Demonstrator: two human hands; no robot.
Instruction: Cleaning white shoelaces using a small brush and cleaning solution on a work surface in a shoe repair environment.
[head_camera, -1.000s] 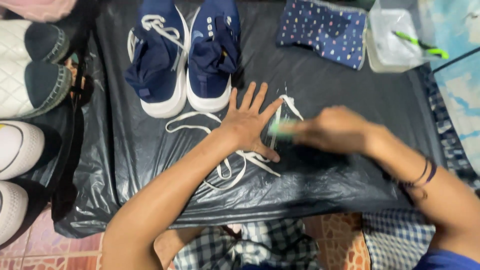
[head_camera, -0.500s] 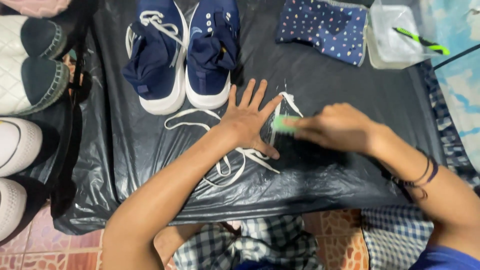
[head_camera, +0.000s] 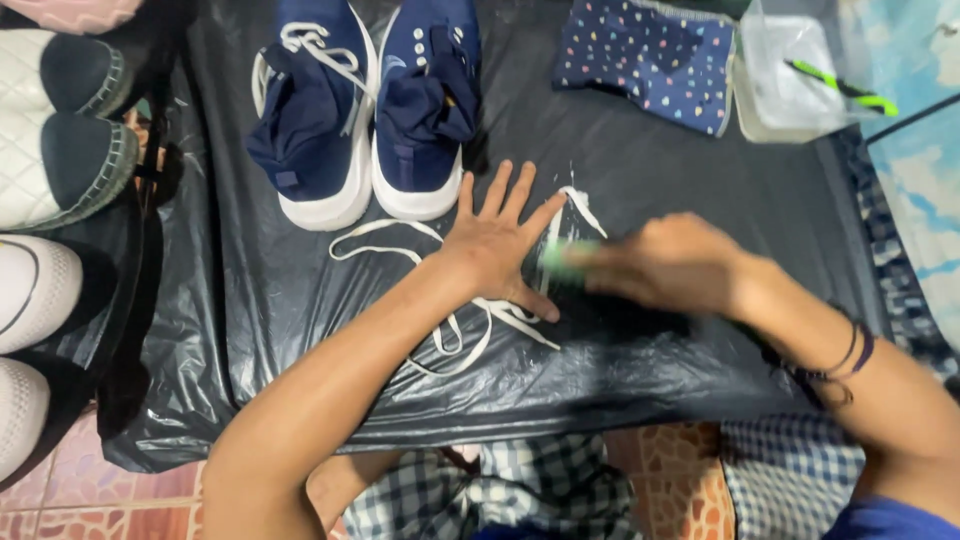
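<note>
Two hands busy mid-frame: my left hand (head_camera: 497, 243) pins the shoelace (head_camera: 470, 335) flat, fingers spread; my right hand (head_camera: 668, 262) grips a green brush (head_camera: 566, 257), scrubbing; next needs fresh lace fed under.

I'm on a home's tiled floor (head_camera: 670, 470), with a black plastic sheet (head_camera: 690, 180) spread out and pairs of shoes (head_camera: 365, 110) lined up around.

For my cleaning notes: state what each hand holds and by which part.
Right hand grips a green brush by its rear; blur hides the exact hold. Left hand holds nothing, pressing flat on the white shoelace.
</note>
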